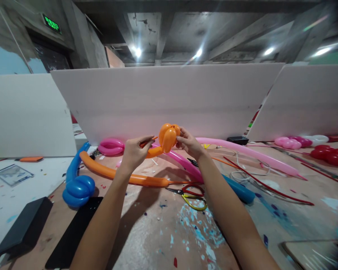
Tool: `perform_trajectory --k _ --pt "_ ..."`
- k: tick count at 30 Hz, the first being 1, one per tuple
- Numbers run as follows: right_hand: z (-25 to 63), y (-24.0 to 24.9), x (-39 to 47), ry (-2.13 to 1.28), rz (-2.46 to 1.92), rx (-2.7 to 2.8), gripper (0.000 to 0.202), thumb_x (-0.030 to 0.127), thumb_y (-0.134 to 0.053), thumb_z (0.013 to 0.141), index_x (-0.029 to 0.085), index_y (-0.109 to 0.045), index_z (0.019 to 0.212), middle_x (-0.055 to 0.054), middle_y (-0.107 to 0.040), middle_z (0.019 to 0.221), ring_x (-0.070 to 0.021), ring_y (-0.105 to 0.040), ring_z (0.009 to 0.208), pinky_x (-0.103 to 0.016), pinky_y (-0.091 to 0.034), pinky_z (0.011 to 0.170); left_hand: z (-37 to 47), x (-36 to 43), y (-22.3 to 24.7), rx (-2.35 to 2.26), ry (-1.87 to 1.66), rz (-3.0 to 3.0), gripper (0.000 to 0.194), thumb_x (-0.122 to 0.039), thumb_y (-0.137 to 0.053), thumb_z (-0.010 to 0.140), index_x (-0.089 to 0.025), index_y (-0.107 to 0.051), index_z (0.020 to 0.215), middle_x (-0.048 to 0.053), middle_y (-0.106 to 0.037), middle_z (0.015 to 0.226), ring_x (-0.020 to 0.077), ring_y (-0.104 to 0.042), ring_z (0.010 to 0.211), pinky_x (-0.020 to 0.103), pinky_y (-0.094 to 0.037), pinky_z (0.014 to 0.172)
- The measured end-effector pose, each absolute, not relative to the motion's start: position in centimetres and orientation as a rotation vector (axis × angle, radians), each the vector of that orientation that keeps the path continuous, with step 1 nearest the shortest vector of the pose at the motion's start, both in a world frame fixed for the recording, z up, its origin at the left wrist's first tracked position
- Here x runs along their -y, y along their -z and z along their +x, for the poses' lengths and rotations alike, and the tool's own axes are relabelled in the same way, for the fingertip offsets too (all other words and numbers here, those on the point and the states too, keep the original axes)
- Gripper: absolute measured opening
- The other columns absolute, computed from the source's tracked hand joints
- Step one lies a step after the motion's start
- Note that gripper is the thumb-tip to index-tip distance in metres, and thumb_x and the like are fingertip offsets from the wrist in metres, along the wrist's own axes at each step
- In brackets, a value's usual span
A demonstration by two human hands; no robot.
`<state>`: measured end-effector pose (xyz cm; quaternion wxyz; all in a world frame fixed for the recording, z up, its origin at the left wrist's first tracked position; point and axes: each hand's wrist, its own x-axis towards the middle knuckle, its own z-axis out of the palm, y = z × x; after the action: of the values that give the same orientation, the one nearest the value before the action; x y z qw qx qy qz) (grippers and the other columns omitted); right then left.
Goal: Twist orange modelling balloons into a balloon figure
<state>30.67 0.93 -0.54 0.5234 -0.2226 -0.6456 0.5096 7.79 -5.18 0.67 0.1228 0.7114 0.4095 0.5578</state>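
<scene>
Desk (146,228): paint-spattered, with white panels (169,93) standing behind it.
Orange balloon shape (168,138): beyond the scissors (183,192), raised off the desk, likely so you see its folds clearly.
Your right hand (190,143): grip closed on its side, seemingly steadying it.
Your left hand (135,152): grip narrow, pinching a thin orange-red piece (145,143).
Look: glossy, rounded bubbles bunched tightly above a tube.

Both forearms reach forward from the lower edge, converging toward the middle. The left hand (138,149) pinches with thumb and forefinger; the right hand (189,142) holds its fingers bent, thumb opposed, slightly higher.
</scene>
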Motion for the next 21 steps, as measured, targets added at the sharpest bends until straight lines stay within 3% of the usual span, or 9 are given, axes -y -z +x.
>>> perform_trajectory --k 3,7,11,16,21 --pt "30.66 0.42 -0.84 -1.215 -0.536 1.545 0.043 0.034 -0.072 0.070 0.026 -0.057 0.110 -0.001 -0.057 0.095 -0.0099 -0.049 0.066 -0.021 -0.038 0.052 7.76 5.09 -0.55 -1.135 -1.622 2.110 0.025 -0.024 -0.059 0.084 -0.018 -0.073 0.104 0.008 -0.075 0.102 0.0196 -0.071 0.094 0.031 -0.057 0.086" --pt "30.63 0.17 -0.59 -1.192 -0.536 1.544 0.041 0.034 -0.073 0.070 0.026 -0.057 0.107 -0.001 -0.055 0.093 -0.0093 -0.048 0.065 -0.021 -0.038 0.052 7.57 4.77 -0.35 -1.032 -1.569 2.095 0.041 -0.012 -0.045 0.086 -0.020 -0.064 0.122 0.007 -0.069 0.118 0.0186 -0.068 0.103 0.030 -0.057 0.088" --pt "30.55 0.01 -0.37 -1.174 -0.540 1.555 0.041 0.034 -0.072 0.070 0.025 -0.056 0.108 -0.001 -0.055 0.092 -0.0099 -0.048 0.066 -0.021 -0.038 0.052 7.50 4.44 -0.14 -1.021 -1.504 2.042 0.051 -0.008 -0.046 0.082 -0.016 -0.055 0.132 0.010 -0.065 0.125 0.0194 -0.065 0.110 0.033 -0.053 0.096" --pt "30.38 -0.05 -0.19 -1.160 -0.524 1.615 0.042 0.034 -0.071 0.072 0.025 -0.056 0.110 -0.002 -0.058 0.094 -0.0104 -0.049 0.067 -0.022 -0.038 0.053 7.81 4.78 -0.38 -1.012 -1.532 1.999 0.038 -0.012 -0.054 0.079 -0.009 -0.066 0.115 0.012 -0.070 0.116 0.0209 -0.069 0.103 0.034 -0.054 0.097" --pt "30.34 0.04 -0.17 -1.121 -0.494 1.672 0.043 0.034 -0.070 0.075 0.026 -0.056 0.115 -0.002 -0.059 0.099 -0.0116 -0.052 0.074 -0.022 -0.041 0.056 7.70 5.40 -1.08 -1.003 -1.605 1.906 0.028 -0.017 -0.060 0.076 -0.011 -0.072 0.101 0.011 -0.074 0.104 0.0217 -0.071 0.096 0.032 -0.058 0.089"
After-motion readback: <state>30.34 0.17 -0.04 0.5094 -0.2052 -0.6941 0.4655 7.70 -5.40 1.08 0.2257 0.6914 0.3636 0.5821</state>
